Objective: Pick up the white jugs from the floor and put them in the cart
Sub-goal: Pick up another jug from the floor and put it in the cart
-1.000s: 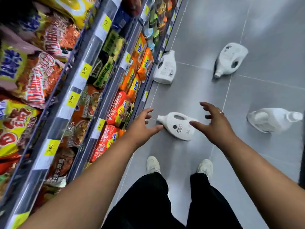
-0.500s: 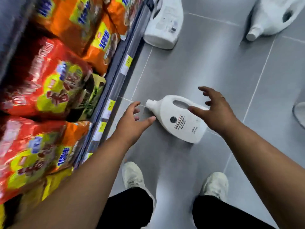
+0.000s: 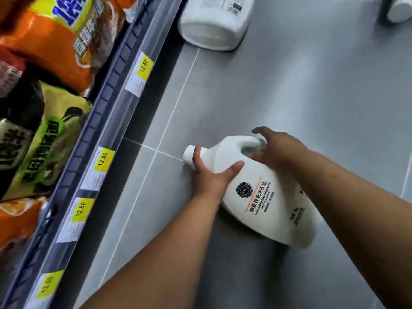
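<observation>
white jug (image 3: pixel 263 192) lying on grey floor (image 3: pixel 289 90), left hand (image 3: pixel 209 175) grip around neck, right hand (image 3: pixel 278 150) grip on handle

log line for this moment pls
left hand on jug neck | right hand at handle | jug lying on floor | not lifted
</observation>
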Tool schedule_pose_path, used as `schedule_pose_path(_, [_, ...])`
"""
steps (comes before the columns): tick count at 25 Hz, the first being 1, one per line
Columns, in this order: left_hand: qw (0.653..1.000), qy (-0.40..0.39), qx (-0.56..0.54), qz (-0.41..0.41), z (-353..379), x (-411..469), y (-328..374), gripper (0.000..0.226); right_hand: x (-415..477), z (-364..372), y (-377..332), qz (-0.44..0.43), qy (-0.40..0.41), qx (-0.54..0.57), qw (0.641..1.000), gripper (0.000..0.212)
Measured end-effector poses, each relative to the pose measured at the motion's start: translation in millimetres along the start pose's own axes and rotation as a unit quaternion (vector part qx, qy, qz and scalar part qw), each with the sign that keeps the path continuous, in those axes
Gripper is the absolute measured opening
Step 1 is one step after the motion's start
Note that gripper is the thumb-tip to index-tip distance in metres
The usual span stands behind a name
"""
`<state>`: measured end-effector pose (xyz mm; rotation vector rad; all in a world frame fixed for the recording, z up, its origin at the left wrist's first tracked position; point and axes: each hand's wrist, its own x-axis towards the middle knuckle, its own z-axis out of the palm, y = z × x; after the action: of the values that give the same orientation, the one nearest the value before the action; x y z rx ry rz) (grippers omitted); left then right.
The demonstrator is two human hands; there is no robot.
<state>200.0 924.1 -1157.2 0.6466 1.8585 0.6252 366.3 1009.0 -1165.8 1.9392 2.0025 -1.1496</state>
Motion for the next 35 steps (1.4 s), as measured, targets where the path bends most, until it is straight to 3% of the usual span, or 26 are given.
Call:
schedule_pose_path(3, [0.999,-0.002,-0.038,0.017,5,4,5,0.116,7,-4,5,-0.027,-0.042,-0.002,0.999,0.043])
schedule_pose_path(6, [0.999,-0.014,-0.027,0.029,8,3,18,0.115,5,-12,10,-0.028,-0.025,-0.001,0.999,0.036])
schedule_pose_path(11, [0.992,-0.052,0.066,0.09,-4,3,55,0.112,-16,-29,12,-0.034,0.072,0.033,0.996,0.031])
schedule_pose_path(15, [0.98,-0.049,0.076,0.176,-33,-32,104,0.115,-64,-77,-18,-0.053,0.144,0.066,0.986,0.032])
schedule_pose_path(20, [0.963,-0.06,0.089,0.247,-79,-120,185,0.107,-166,-163,-67,-0.049,0.193,0.095,0.975,0.035])
schedule_pose_path(27, [0.951,-0.069,0.038,0.3,-175,-308,335,0.108,-341,-339,-175,-0.089,0.2,0.121,0.968,0.036])
schedule_pose_path(32, [0.935,-0.05,0.041,0.348,-246,-453,435,0.109,-464,-443,-246,-0.158,0.219,0.166,0.949,0.037])
schedule_pose_path(35, [0.933,0.018,0.035,0.357,-281,-534,467,0.112,-524,-485,-280,-0.228,0.213,0.159,0.937,0.034])
